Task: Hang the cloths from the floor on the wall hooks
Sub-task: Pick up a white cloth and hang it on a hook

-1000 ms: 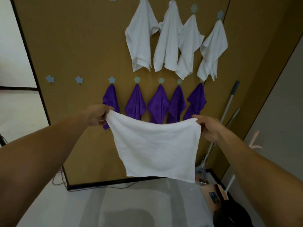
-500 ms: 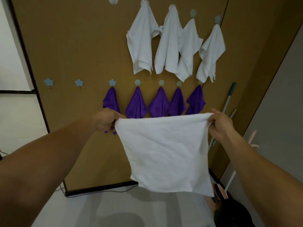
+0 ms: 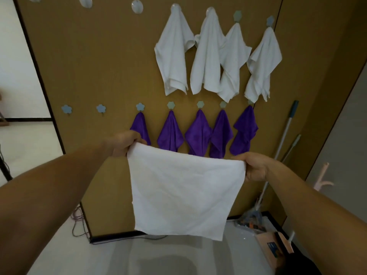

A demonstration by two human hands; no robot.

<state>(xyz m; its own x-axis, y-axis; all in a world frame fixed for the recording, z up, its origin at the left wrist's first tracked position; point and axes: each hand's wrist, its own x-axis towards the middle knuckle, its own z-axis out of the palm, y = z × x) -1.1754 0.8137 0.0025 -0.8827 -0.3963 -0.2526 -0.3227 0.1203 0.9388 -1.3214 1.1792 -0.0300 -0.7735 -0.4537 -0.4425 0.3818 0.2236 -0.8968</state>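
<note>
Against the brown wall panel (image 3: 95, 62), the person stood with both bare arms stretched forward. On the left, the left hand (image 3: 123, 144) was held a little higher than the other, its fingers curled over the top left corner of a white cloth (image 3: 184, 195) and pinching it. That cloth hung spread out and nearly square between the two hands, on the near side of the panel. Its top edge sagged slightly in the middle and its lower edge hung loose above the pale floor (image 3: 95, 257). It looked soft, plain and faintly creased. On the right, the right hand (image 3: 255, 168) gripped the top right corner, its fingers closed on the fabric.

Farther off, on the panel, two blue flower hooks (image 3: 65, 109) stood bare at the left. Five purple cloths (image 3: 199, 133) hung in a row to their right, with four hung white cloths (image 3: 175, 54) above those. Two long handles (image 3: 286, 133) leaned at the far right.
</note>
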